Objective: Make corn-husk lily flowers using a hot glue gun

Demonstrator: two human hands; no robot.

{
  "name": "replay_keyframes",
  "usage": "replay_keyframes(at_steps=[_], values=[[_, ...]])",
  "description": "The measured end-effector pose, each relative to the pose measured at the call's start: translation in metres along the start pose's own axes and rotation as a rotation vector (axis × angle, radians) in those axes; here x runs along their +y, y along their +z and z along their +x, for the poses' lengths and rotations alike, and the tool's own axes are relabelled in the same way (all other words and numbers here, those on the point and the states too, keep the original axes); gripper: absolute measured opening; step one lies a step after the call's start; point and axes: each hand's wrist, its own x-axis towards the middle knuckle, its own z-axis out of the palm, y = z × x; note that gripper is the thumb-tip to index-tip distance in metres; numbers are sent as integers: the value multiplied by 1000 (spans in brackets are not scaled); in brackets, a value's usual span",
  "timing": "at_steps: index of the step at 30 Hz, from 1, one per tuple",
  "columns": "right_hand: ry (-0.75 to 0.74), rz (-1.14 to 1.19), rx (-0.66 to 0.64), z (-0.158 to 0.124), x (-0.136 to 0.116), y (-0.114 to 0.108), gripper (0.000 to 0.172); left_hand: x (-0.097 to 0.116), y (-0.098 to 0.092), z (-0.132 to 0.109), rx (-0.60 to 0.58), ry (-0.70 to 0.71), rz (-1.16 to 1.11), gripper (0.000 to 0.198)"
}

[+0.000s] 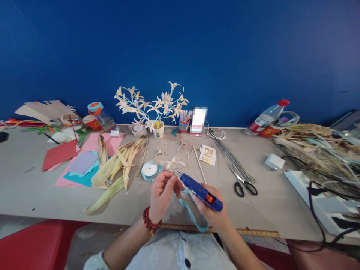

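Observation:
My right hand [212, 208] is wrapped round a blue hot glue gun [198, 189], its nozzle pointing up and left. My left hand [164, 187] is closed in a pinch, with a small pale corn-husk flower [174, 163] showing just beyond its fingertips; the stem is hidden by the fingers. The nozzle tip is close to the flower's base, but I cannot tell whether they touch. A light blue ribbon [191, 213] hangs in a loop between my hands. Left of the flower lies the ribbon spool [150, 169].
Corn husks [118, 168] and coloured paper [81, 163] lie to the left. Finished husk flowers [164, 103] stand in a cup [158, 129] at the back. Black-handled scissors [244, 187], wires [230, 157], a plastic bottle [266, 118] and a power strip [305, 195] are on the right.

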Motion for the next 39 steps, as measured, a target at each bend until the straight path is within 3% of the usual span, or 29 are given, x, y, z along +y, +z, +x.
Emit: replay_keyframes(at_steps=[6, 11, 17, 22, 26, 32, 35, 39], values=[[30, -14, 17, 1, -1, -1, 16, -3, -3, -1, 2, 19, -15, 11], [33, -25, 10, 2, -1, -1, 10, -4, -6, -4, 28, 139, -30, 5], [-27, -223, 39, 3, -1, 1, 6, -2, -5, -18, -160, 347, -67, 20], [-44, -371, 29, 5, -4, 0, 15, 0, -5, -27, -257, 420, 126, 22], [-69, -415, 41, 5, -6, 1, 14, 4, -4, -28, -275, 416, 249, 20], [-126, -491, 75, 5, -5, 0, 14, 2, -4, -33, -231, 294, 305, 15], [-151, -510, 75, 5, -3, -1, 17, -3, -7, -37, -188, 309, 340, 12], [-160, -522, 77, 4, -1, -2, 19, 0, -10, -38, -233, 359, 448, 13]])
